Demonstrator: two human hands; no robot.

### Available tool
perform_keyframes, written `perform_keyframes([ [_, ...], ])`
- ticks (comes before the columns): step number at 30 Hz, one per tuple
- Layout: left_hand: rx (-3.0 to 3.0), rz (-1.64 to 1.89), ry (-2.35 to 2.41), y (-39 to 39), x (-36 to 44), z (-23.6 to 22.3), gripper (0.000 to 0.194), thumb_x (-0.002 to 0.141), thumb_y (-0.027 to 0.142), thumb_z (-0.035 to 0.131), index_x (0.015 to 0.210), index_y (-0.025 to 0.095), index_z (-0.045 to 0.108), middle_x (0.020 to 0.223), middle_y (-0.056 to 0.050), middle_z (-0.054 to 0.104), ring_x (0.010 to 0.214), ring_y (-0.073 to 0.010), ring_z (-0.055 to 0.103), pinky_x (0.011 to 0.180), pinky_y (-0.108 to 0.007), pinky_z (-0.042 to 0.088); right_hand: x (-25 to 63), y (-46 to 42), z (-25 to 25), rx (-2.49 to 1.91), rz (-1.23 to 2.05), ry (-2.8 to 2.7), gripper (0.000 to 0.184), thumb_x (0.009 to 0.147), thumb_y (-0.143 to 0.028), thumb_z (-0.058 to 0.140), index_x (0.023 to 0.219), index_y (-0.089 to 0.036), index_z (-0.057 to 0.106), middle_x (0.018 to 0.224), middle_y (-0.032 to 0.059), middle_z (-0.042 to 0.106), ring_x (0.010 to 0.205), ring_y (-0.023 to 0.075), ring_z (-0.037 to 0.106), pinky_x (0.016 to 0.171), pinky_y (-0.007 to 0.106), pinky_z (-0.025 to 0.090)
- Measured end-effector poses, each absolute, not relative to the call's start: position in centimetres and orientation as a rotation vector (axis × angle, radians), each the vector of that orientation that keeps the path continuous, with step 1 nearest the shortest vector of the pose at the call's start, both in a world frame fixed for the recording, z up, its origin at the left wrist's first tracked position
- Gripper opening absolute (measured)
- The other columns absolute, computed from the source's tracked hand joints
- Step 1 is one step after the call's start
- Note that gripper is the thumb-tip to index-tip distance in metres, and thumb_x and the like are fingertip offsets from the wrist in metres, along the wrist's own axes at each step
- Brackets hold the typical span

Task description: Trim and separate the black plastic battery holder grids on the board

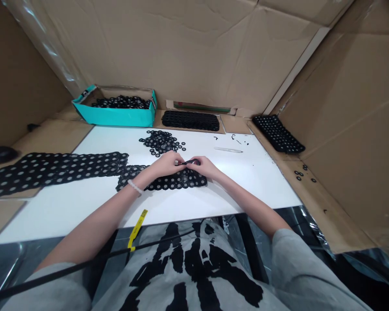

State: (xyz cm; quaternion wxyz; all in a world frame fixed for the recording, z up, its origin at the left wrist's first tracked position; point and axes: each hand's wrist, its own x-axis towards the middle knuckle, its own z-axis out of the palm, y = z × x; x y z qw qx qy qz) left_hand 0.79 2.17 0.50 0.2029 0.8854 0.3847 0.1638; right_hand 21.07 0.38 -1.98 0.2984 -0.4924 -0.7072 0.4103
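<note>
My left hand and my right hand meet at the middle of the white board, fingertips pinched together. Between them they grip a small black ring piece, partly covered by the fingers. Whether it is joined to what lies below, I cannot tell. Right under both hands lies a flat sheet of joined black rings. Beyond my left hand is a loose heap of black rings. A longer sheet of joined rings stretches off to the left, its right end by the sheet beneath my hands.
A teal-edged box of black rings stands at the back left. Stacked ring sheets lie at the back, another on the right. A white pen-like tool rests near black scraps. Several loose rings lie right. Cardboard walls enclose the board.
</note>
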Motion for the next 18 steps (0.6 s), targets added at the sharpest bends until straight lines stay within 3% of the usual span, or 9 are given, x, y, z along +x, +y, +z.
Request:
perform_keyframes([
  [7, 2.163, 0.472, 1.181, 2.7, 0.0, 0.9, 0.032, 0.076, 0.049, 0.063, 0.078, 0.018, 0.075, 0.075, -0.003, 0.074, 0.069, -0.0183, 0.062, 0.063, -0.027, 0.042, 21.6, 0.4, -1.8, -1.315, 1.065, -1.952, 0.021, 0.074, -0.034, 0.066, 0.082, -0.015, 0.068, 0.071, -0.0012, 0.062, 0.067, 0.0114, 0.053, 0.068, 0.024, 0.04],
  [12, 2.132, 0.437, 1.062, 2.9, 0.0, 0.8, 0.036, 0.079, 0.05, 0.059, 0.085, 0.017, 0.072, 0.078, -0.002, 0.072, 0.071, -0.0171, 0.06, 0.066, -0.026, 0.042, 22.3, 0.7, -1.2, -1.24, 1.164, -1.929, 0.035, 0.074, -0.024, 0.067, 0.108, -0.016, 0.068, 0.09, 0.0019, 0.07, 0.078, 0.0125, 0.06, 0.078, 0.025, 0.045],
  [14, 2.167, 0.439, 1.044, 2.8, 0.1, 0.9, 0.035, 0.08, 0.049, 0.058, 0.086, 0.018, 0.072, 0.082, -0.003, 0.073, 0.075, -0.0182, 0.061, 0.069, -0.027, 0.042, 22.2, 0.6, -1.1, -1.175, 1.137, -1.988, 0.028, 0.079, -0.028, 0.064, 0.103, -0.016, 0.07, 0.093, 0.0032, 0.071, 0.08, 0.0133, 0.061, 0.079, 0.025, 0.044],
  [18, 2.319, 0.527, 1.17, 2.3, 0.3, 1.4, 0.035, 0.076, 0.053, 0.064, 0.087, 0.02, 0.071, 0.09, -0.004, 0.072, 0.088, -0.0225, 0.06, 0.08, -0.031, 0.041, 21.7, 0.3, -1.5, -1.214, 1.022, -2.016, 0.021, 0.081, -0.033, 0.061, 0.083, -0.014, 0.071, 0.078, 0.0018, 0.068, 0.073, 0.0134, 0.057, 0.071, 0.025, 0.041],
])
